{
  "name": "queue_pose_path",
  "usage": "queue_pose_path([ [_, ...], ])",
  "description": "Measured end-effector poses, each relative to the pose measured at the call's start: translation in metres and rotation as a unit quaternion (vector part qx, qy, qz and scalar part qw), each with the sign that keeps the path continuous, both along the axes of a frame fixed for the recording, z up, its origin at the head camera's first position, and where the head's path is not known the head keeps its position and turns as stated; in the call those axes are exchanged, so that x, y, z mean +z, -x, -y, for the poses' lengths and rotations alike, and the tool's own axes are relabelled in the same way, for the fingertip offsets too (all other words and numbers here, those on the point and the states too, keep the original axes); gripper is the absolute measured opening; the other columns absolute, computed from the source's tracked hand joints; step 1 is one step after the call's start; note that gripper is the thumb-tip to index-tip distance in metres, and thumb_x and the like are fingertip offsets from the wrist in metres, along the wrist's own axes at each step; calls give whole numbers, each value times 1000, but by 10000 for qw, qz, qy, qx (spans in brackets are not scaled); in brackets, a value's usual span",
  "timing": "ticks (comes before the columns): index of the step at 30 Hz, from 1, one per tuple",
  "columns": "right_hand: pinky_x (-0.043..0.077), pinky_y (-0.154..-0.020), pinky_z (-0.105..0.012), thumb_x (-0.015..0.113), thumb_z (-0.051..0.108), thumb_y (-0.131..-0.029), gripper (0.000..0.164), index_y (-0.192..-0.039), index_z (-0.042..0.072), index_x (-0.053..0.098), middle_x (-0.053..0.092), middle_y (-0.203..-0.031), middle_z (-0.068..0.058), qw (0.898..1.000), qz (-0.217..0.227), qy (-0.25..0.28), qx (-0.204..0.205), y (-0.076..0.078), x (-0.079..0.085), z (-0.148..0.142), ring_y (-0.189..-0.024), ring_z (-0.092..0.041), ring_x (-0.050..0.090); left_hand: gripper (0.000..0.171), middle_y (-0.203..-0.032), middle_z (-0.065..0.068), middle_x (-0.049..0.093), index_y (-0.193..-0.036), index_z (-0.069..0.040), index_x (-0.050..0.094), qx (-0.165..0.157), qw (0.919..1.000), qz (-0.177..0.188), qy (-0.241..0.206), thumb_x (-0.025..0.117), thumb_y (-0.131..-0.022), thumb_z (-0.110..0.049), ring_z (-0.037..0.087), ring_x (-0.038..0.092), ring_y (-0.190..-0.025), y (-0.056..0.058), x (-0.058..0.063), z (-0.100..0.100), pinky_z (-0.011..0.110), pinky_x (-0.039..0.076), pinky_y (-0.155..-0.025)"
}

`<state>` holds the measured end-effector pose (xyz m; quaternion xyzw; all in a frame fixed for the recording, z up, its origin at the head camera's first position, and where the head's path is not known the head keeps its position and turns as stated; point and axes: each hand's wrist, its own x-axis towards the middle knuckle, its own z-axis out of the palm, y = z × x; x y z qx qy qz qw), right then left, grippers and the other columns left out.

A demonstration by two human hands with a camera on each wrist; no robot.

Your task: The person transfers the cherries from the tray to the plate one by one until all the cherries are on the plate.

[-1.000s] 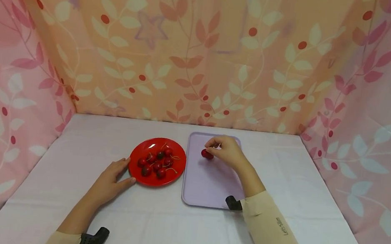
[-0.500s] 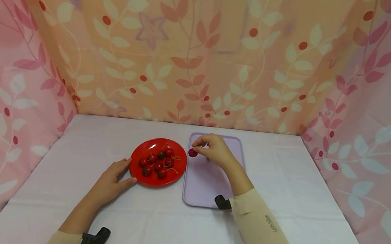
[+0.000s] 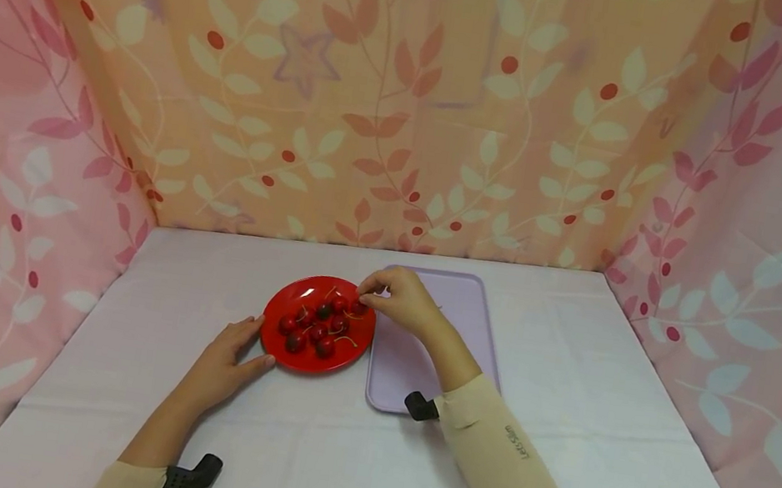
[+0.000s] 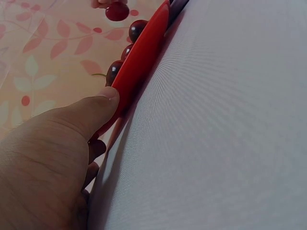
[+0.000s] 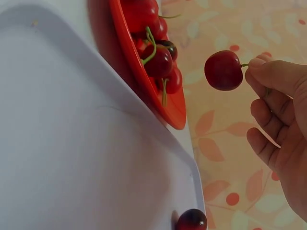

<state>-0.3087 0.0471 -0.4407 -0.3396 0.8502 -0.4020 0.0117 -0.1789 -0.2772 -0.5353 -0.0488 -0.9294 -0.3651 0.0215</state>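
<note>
In the head view, a red plate (image 3: 301, 360) bears a pile of dark red cherries (image 3: 319, 333) with green stems. My left hand (image 3: 221, 362) holds its left edge; the left wrist view has the thumb (image 4: 98, 108) on the rim and fingertips lower down. Over the plate's right side is my right hand (image 3: 399, 299). In the right wrist view its thumb and forefinger pinch the stem of a cherry (image 5: 223, 70), which hangs in the air. Another cherry (image 5: 192, 220) lies on the pale purple tray (image 5: 76, 143), hidden behind the right hand in the head view.
The tray lies right of the plate, their edges close together. A white cloth (image 3: 299, 450) covers the table. Patterned curtains (image 3: 411, 112) stand at the back and both sides. Black wrist mounts (image 3: 195, 475) stick out from both forearms.
My right hand has moved left from above the tray to above the plate, carrying the cherry with it. The left hand stays at the plate's edge.
</note>
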Motion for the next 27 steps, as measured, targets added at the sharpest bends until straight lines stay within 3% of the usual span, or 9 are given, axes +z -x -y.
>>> queue_pose_path([
  [11, 50, -83, -35, 78, 15, -91, 11, -101, 10, 80, 78, -93, 6, 9996, -235, -19, 133, -4, -1, 25, -92, -16, 58, 87, -165, 16, 34, -161, -17, 34, -24, 10000, -58, 32, 72, -92, -52, 44, 25, -153, 1, -1, 0, 73, 28, -115],
  [15, 50, -84, -29, 77, 16, -93, 12, -103, 10, 80, 77, -95, 7, 9998, -101, -120, 85, -3, -3, 33, -94, -14, 58, 86, -164, 16, 35, -161, -16, 35, -33, 9999, -114, -32, 72, -92, -51, 44, 26, -152, 1, -1, 0, 73, 28, -115],
  [27, 54, -93, -28, 76, 16, -94, 8, -101, 14, 79, 75, -91, 11, 9988, 457, -153, 130, 1, -16, 48, -96, -11, 64, 86, -164, 15, 36, -160, -16, 36, -37, 9999, -65, -123, 73, -91, -51, 43, 25, -153, 0, 0, 0, 71, 28, -116],
])
